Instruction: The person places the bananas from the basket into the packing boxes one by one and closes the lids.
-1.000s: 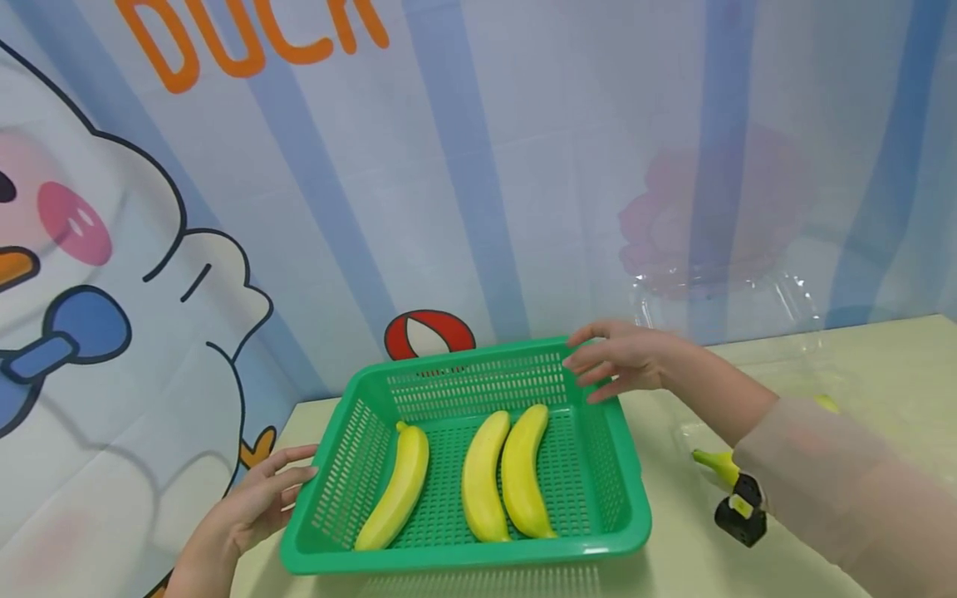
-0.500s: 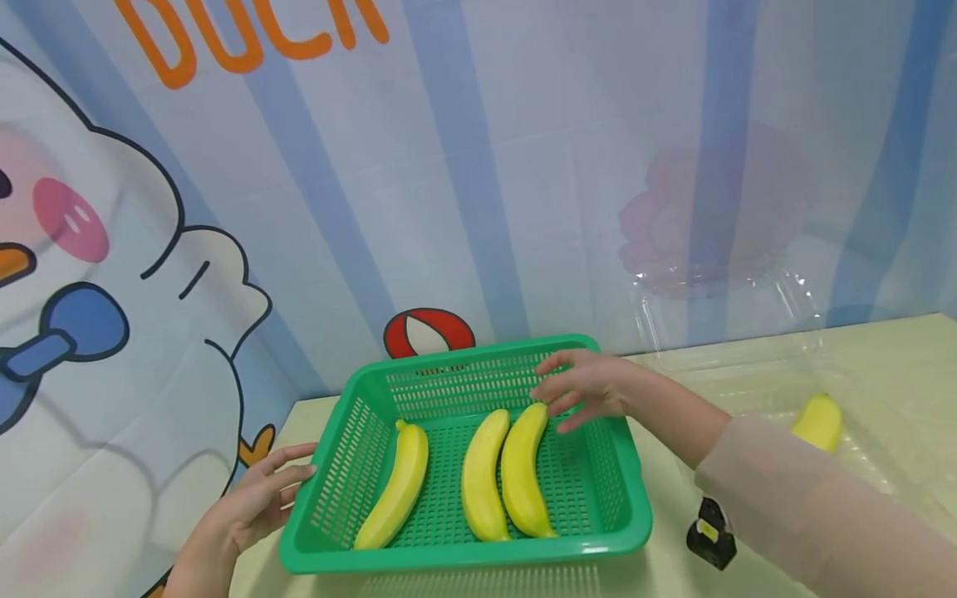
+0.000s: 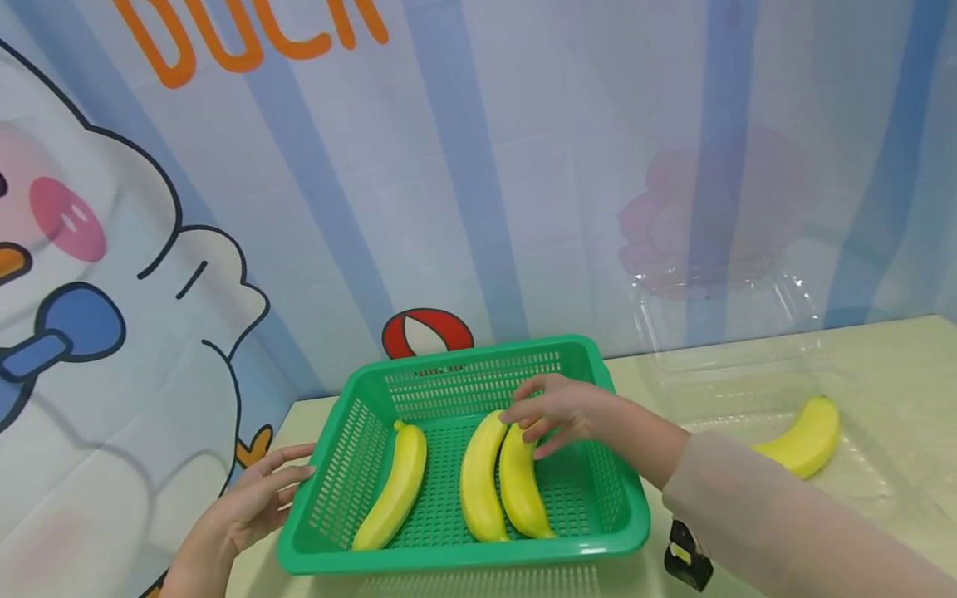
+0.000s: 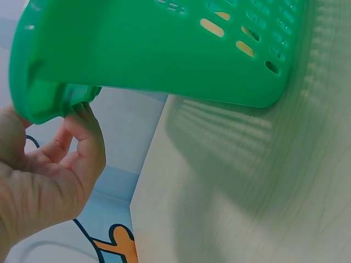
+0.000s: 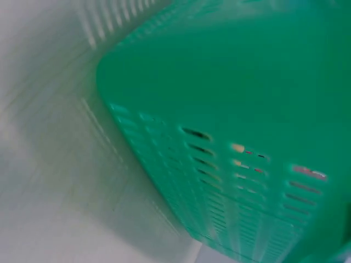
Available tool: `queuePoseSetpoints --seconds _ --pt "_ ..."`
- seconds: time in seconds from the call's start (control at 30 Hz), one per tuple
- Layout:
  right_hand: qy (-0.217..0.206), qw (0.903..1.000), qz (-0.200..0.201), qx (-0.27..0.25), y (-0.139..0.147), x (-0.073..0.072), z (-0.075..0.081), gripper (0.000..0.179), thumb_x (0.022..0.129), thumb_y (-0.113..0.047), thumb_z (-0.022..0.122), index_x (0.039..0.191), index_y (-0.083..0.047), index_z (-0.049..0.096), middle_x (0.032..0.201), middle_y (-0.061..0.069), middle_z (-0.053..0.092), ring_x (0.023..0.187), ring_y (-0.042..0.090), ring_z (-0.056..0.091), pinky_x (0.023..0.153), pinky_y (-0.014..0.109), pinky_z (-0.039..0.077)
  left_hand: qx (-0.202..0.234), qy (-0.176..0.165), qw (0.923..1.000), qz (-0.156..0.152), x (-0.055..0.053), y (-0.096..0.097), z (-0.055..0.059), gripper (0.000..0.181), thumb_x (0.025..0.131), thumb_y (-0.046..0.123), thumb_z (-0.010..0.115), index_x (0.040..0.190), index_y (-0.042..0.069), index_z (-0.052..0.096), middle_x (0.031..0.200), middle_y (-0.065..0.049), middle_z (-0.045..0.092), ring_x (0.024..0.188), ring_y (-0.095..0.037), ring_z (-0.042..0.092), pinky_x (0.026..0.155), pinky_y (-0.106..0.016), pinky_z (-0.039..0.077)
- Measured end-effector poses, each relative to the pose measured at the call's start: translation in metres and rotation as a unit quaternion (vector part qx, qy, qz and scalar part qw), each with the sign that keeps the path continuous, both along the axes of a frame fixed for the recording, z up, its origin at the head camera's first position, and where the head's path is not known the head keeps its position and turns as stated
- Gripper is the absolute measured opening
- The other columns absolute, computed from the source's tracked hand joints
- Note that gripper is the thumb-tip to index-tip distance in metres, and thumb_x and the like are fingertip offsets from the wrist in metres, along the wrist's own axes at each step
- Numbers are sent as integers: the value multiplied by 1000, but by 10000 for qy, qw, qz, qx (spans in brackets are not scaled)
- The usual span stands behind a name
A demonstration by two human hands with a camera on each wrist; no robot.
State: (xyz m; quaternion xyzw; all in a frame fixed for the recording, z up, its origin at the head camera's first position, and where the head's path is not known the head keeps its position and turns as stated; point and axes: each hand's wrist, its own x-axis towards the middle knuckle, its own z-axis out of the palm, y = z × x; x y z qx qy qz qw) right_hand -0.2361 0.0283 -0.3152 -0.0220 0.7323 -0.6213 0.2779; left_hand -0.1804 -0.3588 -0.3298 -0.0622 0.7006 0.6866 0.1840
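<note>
Green perforated basket (image 3: 463, 556): bare floor between left banana (image 3: 398, 486) and middle banana (image 3: 478, 482) — passable from above. A second open strip lies between right banana (image 3: 519, 490) and the basket's right side. Middle and right bananas nearly abut; scant passage. Right hand (image 3: 549, 413) obstructs their far ends, right forearm (image 3: 639, 436) the right edge; left hand (image 3: 250, 507) obstructs the left.

Behind the pale worktop (image 3: 908, 357) rises a blue-striped backdrop (image 3: 583, 208). It bears orange lettering (image 3: 295, 48) and a large white cartoon figure (image 3: 172, 349).
</note>
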Motion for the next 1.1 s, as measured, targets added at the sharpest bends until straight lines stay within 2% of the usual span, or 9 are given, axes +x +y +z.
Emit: queuePoseSetpoints --seconds 0.2,0.47,0.67,0.83,0.97,1.03,1.1 --pt "-77 9993 -326 193 -13 3 -3 51 82 -12 70 124 -1 44 118 26 53 98 34 59 70 43 55 -93 -9 10000 4 1 -2 1 26 93 14 56 116 21 47 97 4 64 87 -11 64 77 -29 53" --pt "-276 9962 -750 358 -29 11 -11 47 79 -6 73 117 -2 48 105 24 53 82 30 58 61 41 56 -116 -67 9999 41 0 1 1 27 93 14 57 117 20 47 98 4 64 88 -11 64 77 -30 52" --pt "-153 9915 -1080 714 -26 14 -19 47 79 -5 73 119 -1 48 103 24 53 87 34 57 60 40 55 -84 -74 9999 18 0 2 3 27 93 14 57 117 21 47 97 5 64 88 -12 64 77 -31 52" --pt "-87 9885 -1201 916 -24 15 -27 54 79 -6 72 123 1 42 103 24 52 87 36 56 58 40 54 -49 -58 10000 -30 -2 1 3 26 93 14 57 116 21 47 98 5 64 88 -12 64 77 -30 53" --pt "-50 9863 -1206 1123 -26 17 -32 69 77 -6 73 131 5 32 108 24 51 85 36 57 58 42 54 -85 -67 9999 -14 -1 0 2 27 93 14 57 118 21 46 97 5 64 88 -11 64 77 -30 52" --pt "-35 9846 -1185 1284 -28 18 -35 78 77 -6 74 135 7 25 105 24 50 83 36 58 57 43 55 -110 -75 9999 -6 -1 0 2 28 93 15 57 118 21 46 97 5 64 88 -11 64 78 -30 52" --pt "-60 9827 -1089 1497 -29 19 -37 77 76 -7 75 133 8 26 100 22 51 81 37 59 57 44 55 -133 -71 9999 2 -1 0 1 28 93 15 57 117 21 46 97 5 64 88 -11 63 78 -30 52"
